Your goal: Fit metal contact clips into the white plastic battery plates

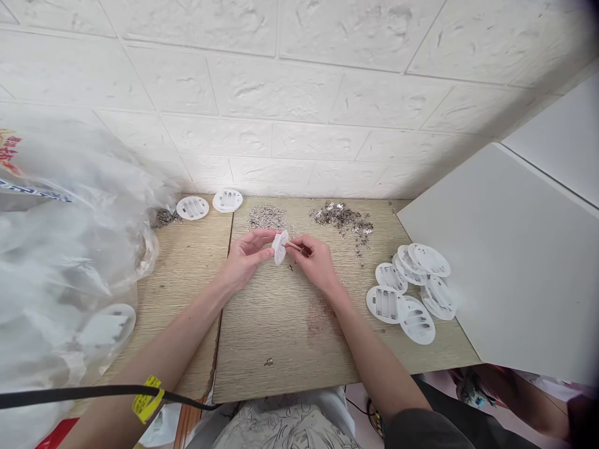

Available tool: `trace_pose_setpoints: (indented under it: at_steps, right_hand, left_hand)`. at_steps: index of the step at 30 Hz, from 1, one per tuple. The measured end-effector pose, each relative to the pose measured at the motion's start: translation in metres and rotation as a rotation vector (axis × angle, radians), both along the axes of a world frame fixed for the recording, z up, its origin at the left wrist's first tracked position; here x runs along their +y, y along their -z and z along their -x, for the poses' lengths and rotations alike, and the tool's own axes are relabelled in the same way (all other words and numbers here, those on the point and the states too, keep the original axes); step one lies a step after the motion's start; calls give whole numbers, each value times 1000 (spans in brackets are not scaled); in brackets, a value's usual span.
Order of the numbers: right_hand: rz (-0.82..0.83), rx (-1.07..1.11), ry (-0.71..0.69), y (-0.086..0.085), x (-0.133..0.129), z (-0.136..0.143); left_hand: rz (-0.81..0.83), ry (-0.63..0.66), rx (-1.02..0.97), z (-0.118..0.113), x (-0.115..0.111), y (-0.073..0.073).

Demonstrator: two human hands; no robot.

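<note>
White disc [280, 247] pinched between left hand [246, 257]; right hand [314, 257] touching.

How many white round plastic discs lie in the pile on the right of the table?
6 discs can be counted, overlapping in one pile near the white board, right of the right hand; more may be hidden underneath.
</note>
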State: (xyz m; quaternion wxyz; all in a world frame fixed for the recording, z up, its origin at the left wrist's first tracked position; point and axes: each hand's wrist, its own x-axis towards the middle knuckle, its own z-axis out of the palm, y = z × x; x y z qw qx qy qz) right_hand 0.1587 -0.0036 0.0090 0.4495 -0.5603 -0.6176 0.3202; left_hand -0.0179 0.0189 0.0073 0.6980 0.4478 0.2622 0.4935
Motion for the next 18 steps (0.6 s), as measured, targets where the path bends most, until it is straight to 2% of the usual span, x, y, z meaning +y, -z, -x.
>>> trace_pose_setpoints:
  at_steps: [6,11,18]
  right_hand:
    - [161,212,59,4,2,1]
    - [173,239,103,5,3,2]
    - [189,308,130,3,2,3]
  left_hand:
    - [-117,6,54,-3,-3,-1]
    - [-247,17,120,-7,-5,4]
    - [-448,-45,255,-10,-9,10]
